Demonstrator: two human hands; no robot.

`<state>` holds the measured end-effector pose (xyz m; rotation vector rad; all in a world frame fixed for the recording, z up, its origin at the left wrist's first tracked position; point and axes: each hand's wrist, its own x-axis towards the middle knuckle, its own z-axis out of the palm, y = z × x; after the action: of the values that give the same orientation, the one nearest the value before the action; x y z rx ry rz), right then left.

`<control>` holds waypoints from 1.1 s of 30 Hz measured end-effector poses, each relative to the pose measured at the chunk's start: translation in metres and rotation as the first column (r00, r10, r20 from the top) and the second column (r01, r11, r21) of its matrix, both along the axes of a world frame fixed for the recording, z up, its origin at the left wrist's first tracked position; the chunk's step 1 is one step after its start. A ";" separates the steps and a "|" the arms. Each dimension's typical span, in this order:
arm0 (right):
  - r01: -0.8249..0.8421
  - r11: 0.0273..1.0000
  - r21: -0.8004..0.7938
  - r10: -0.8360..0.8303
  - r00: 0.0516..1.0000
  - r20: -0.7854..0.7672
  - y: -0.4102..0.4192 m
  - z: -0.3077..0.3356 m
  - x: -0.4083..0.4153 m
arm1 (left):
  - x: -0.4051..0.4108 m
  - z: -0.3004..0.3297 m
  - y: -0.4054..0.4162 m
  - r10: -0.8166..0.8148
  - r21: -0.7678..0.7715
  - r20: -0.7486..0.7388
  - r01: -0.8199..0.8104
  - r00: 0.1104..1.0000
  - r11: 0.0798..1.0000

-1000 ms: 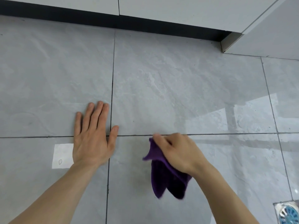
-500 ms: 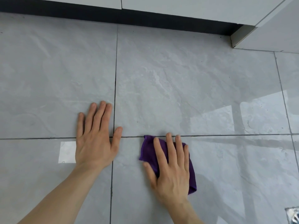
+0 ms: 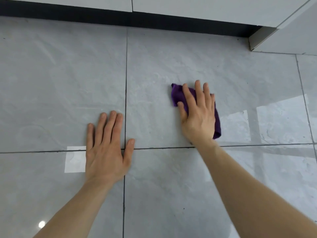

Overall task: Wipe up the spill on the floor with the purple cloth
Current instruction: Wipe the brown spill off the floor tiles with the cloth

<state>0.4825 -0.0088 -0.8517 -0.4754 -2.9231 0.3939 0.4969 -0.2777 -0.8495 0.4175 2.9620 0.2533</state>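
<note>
— Purple cloth (image 3: 177,93)? Flat on the grey floor tile (image 3: 154,57), pinned under open right hand (image 3: 199,114). Left hand (image 3: 106,152) spread, empty, bracing beside.
— Progress? Mid-wipe, probably; no clear spill visible, maybe faint smears ahead.

The right hand (image 3: 199,115) covers most of the purple cloth (image 3: 176,94), so the cloth's middle is hidden. No spill can be told on the tiles beside the cloth. Both forearms are cut by the bottom edge.
</note>
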 end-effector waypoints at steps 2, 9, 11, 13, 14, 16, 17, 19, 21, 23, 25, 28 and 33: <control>-0.032 0.999 -0.024 0.033 0.999 0.033 0.021 -0.002 -0.011 | 0.004 0.000 0.002 -0.005 -0.001 0.009 0.005 1.000 1.000; 0.164 0.962 -0.217 -0.169 0.986 -0.003 0.024 0.014 0.013 | 0.006 -0.001 -0.001 -0.003 0.002 0.010 0.003 1.000 1.000; 0.161 0.973 -0.163 -0.164 0.986 -0.008 0.016 0.009 0.026 | 0.006 -0.001 0.002 -0.001 0.013 0.006 0.001 1.000 1.000; 0.178 0.970 -0.167 -0.182 0.983 -0.011 0.001 0.003 0.021 | 0.005 -0.002 0.002 0.005 0.014 -0.002 -0.005 1.000 1.000; 0.177 0.968 -0.177 -0.182 0.983 -0.008 -0.010 0.001 0.015 | 0.005 -0.003 0.002 0.005 0.011 -0.002 -0.005 1.000 1.000; 0.050 0.985 -0.164 -0.053 0.998 -0.019 -0.040 0.002 0.004 | 0.006 -0.002 0.002 0.004 0.009 -0.004 -0.004 1.000 1.000; -0.054 0.986 -0.158 0.050 0.998 -0.025 -0.058 0.003 0.005 | 0.006 -0.002 0.002 0.007 0.009 -0.007 -0.006 1.000 1.000; -0.212 0.964 -0.162 0.213 0.977 -0.010 -0.088 0.003 0.018 | 0.006 -0.002 0.002 0.010 0.006 -0.016 -0.010 1.000 1.000; -0.263 0.950 -0.169 0.270 0.963 0.015 -0.103 0.004 0.042 | 0.006 -0.002 0.002 0.001 0.001 -0.020 -0.001 1.000 1.000; -0.279 0.946 -0.163 0.289 0.956 0.046 -0.103 0.005 0.067 | 0.005 -0.002 0.001 -0.007 0.003 -0.019 0.007 1.000 1.000; -0.294 0.944 -0.151 0.308 0.948 0.078 -0.098 0.006 0.094 | 0.005 -0.002 0.001 -0.007 0.016 -0.015 0.007 1.000 1.000; -0.288 0.944 -0.159 0.306 0.946 0.103 -0.086 0.009 0.133 | 0.007 -0.001 0.001 0.001 0.008 -0.013 -0.001 1.000 1.000; -0.094 0.974 -0.207 0.108 0.992 0.058 -0.058 0.009 0.153 | 0.007 -0.001 0.002 0.015 0.013 0.007 -0.015 1.000 1.000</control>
<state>0.6351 -0.0671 -0.8426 -0.3733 -2.9959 0.7109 0.5040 -0.2762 -0.8503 0.3960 2.9594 0.2747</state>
